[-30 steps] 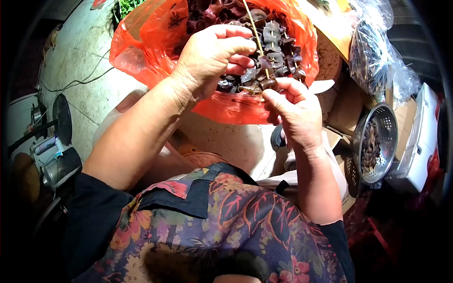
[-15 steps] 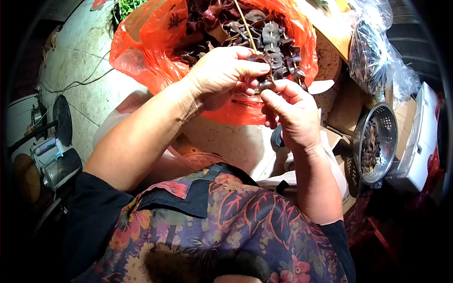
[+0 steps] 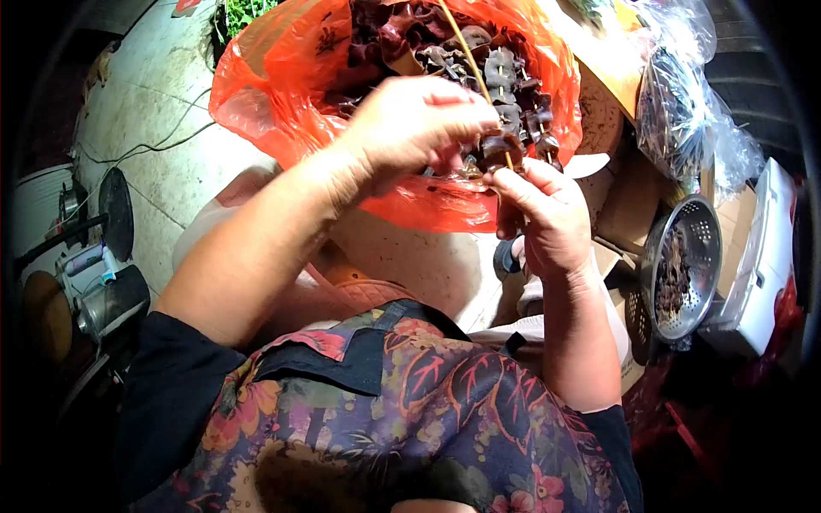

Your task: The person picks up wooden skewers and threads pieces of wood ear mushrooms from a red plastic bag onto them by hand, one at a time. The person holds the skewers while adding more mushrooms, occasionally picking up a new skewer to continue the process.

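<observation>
My right hand (image 3: 552,214) pinches the lower end of a thin bamboo skewer (image 3: 469,50), which slants up and to the left over the bag. A dark, glossy piece of wood ear mushroom (image 3: 500,149) is threaded on it just above my fingertips. My left hand (image 3: 415,124), smeared by motion, is close to the left of that piece; its grip does not show clearly. Behind both hands, a red plastic bag (image 3: 265,94) holds loose wood ear mushrooms (image 3: 389,34). Several filled skewers (image 3: 503,85) lie at its right side.
On the right stands a metal colander (image 3: 705,256) with dark pieces inside, beside a white foam box (image 3: 757,265). Clear plastic packaging (image 3: 684,111) with thin sticks sits at the upper right. Pots and pans (image 3: 111,299) are at the left; a cable (image 3: 162,145) crosses the tiled floor.
My left hand has come off the mushroom piece and shifted slightly up and left. My right hand still grips the skewer, which now stands a little further right.
</observation>
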`<state>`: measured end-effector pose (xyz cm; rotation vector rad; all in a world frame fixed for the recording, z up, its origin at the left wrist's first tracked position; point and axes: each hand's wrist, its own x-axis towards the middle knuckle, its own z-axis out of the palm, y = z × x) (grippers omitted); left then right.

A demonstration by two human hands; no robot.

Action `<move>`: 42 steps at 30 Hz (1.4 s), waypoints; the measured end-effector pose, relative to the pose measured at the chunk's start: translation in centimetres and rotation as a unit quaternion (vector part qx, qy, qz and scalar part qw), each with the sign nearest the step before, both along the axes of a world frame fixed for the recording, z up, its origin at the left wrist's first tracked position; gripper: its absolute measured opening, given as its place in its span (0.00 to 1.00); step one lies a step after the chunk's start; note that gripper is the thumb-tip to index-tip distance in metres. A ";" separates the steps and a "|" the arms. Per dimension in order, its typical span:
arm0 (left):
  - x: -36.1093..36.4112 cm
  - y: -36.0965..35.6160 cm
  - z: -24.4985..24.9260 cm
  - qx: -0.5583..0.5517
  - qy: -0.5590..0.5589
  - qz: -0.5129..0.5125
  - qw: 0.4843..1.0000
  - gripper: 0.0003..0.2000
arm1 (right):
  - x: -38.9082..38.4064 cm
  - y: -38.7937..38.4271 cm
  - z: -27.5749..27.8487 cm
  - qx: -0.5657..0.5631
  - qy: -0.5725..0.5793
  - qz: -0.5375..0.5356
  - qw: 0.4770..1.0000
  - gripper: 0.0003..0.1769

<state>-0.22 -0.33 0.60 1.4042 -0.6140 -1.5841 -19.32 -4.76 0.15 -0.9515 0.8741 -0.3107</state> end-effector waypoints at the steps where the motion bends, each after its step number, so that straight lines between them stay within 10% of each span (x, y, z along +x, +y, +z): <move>1: 0.9 -0.3 0.2 -0.038 -0.067 0.055 0.996 0.11 | 0.1 0.0 0.1 -0.001 -0.001 0.000 1.000 0.10; 5: 5.8 -1.5 -2.2 -0.042 -0.188 0.230 0.954 0.10 | 0.2 0.2 0.6 0.038 0.000 -0.057 0.998 0.09; 9: 5.8 -1.6 -4.3 0.076 -0.179 0.178 0.965 0.22 | 0.5 0.5 0.9 0.039 -0.038 -0.060 0.997 0.15; 15: 5.7 -1.9 -5.4 0.087 -0.198 0.145 0.966 0.10 | 0.7 1.3 1.1 -0.003 -0.004 -0.006 1.000 0.12; 27: 5.9 -2.2 -2.9 -0.099 -0.050 0.206 0.972 0.10 | 0.2 1.5 1.9 -0.041 0.063 0.067 0.995 0.10; 42: 4.5 -2.2 -1.9 -0.236 -0.207 0.196 0.929 0.22 | 0.0 1.4 2.0 -0.008 0.064 0.048 0.997 0.10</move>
